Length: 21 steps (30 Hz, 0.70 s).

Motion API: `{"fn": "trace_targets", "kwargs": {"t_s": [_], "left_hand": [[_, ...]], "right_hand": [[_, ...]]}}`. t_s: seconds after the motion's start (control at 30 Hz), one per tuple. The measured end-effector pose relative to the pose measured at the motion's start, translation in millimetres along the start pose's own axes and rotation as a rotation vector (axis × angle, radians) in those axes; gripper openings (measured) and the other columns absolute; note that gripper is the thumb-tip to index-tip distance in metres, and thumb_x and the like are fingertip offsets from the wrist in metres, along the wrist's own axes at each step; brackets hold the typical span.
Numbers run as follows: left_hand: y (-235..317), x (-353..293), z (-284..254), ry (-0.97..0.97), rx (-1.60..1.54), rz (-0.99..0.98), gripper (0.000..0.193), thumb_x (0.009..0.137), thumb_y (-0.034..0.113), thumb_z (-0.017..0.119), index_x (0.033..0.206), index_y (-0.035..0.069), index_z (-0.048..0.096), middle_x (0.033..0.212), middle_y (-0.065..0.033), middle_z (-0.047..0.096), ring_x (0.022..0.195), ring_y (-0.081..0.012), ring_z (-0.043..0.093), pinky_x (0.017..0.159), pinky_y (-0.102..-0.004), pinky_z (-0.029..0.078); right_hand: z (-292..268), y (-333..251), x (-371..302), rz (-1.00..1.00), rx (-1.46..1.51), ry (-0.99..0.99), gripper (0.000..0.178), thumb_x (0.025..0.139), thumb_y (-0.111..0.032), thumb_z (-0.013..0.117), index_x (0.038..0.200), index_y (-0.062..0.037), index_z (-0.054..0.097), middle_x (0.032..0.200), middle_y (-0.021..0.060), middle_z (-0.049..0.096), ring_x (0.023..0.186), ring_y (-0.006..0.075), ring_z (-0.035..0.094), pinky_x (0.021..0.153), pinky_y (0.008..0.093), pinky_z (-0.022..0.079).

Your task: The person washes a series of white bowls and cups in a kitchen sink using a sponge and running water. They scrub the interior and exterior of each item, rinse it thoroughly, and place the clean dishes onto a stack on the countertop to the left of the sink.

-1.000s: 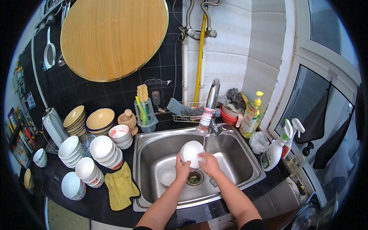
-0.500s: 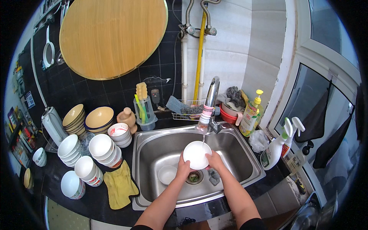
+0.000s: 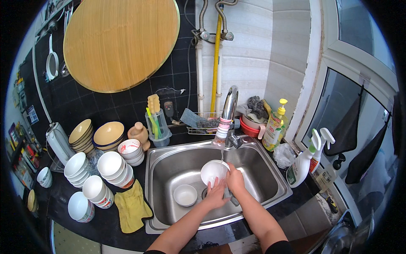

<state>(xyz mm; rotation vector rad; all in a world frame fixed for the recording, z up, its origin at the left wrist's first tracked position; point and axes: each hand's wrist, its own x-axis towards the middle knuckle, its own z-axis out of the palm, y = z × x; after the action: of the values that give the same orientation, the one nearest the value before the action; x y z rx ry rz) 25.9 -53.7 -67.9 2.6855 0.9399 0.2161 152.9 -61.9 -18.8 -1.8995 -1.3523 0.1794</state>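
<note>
Under the stream from the faucet (image 3: 229, 106), a white bowl (image 3: 210, 170) is tilted in my hands over the steel sink (image 3: 167, 163). My right hand (image 3: 235, 180) grips its right rim. Fingers stretched out, my left hand (image 3: 215, 194) lies against the near side of the bowl. A second white bowl (image 3: 185, 195) sits on the sink floor to the left. A grey cloth (image 3: 231, 198) near the drain is partly hidden by my hands.
Stacks of white bowls (image 3: 111, 164) stand on the counter left of the sink, beside yellow gloves (image 3: 131, 206). Cream bowls (image 3: 108, 133) and a utensil holder (image 3: 158, 127) are behind. Right of the sink are a dish soap bottle (image 3: 274, 131) and spray bottles (image 3: 302, 165).
My left hand has let go of the bowl's left rim and moved to its near side, fingers spread. The bowl has tipped and shifted slightly left. My right hand still holds it.
</note>
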Motion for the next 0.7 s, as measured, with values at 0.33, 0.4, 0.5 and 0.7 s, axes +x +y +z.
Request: {"fn": "trace_targets", "kwargs": {"t_s": [0.33, 0.4, 0.5, 0.7], "left_hand": [[-7, 4, 1, -0.095, -0.120, -0.079, 0.076, 0.075, 0.043, 0.054, 0.133, 0.007, 0.023, 0.141, -0.0128, 0.016, 0.131, -0.0286, 0.009, 0.102, -0.0514, 0.003], [-4, 7, 3, -0.025, -0.151, -0.159, 0.071, 0.076, 0.045, 0.051, 0.131, 0.006, 0.027, 0.140, -0.0130, 0.019, 0.131, -0.0284, 0.010, 0.102, -0.0519, 0.003], [-13, 2, -8, 0.299, -0.041, -0.196, 0.063, 0.075, 0.040, 0.057, 0.121, 0.001, 0.039, 0.135, -0.0170, 0.026, 0.128, -0.0307, 0.018, 0.101, -0.0507, 0.011], [5, 3, -34, 0.807, -0.416, -0.333, 0.066, 0.068, 0.020, 0.067, 0.118, -0.004, 0.031, 0.121, -0.0240, 0.035, 0.116, -0.0357, 0.033, 0.097, -0.0419, 0.026]], "right_hand": [[-3, -7, -2, -0.072, -0.093, -0.029, 0.035, 0.075, -0.007, 0.049, 0.110, -0.0084, 0.051, 0.074, 0.0253, 0.058, 0.071, 0.0401, 0.057, 0.067, 0.0465, 0.045], [-3, 0, -1, -0.033, -0.079, -0.016, 0.034, 0.075, -0.007, 0.049, 0.109, -0.0055, 0.051, 0.073, 0.0254, 0.058, 0.071, 0.0400, 0.057, 0.067, 0.0461, 0.046], [7, 15, 6, 0.077, 0.041, -0.008, 0.033, 0.076, -0.007, 0.048, 0.107, 0.0001, 0.051, 0.074, 0.0268, 0.057, 0.073, 0.0397, 0.058, 0.068, 0.0449, 0.046], [17, 24, 12, 0.392, 0.527, -0.142, 0.029, 0.076, -0.006, 0.050, 0.104, 0.0040, 0.051, 0.080, 0.0193, 0.061, 0.073, 0.0313, 0.062, 0.052, 0.0361, 0.051]]}}
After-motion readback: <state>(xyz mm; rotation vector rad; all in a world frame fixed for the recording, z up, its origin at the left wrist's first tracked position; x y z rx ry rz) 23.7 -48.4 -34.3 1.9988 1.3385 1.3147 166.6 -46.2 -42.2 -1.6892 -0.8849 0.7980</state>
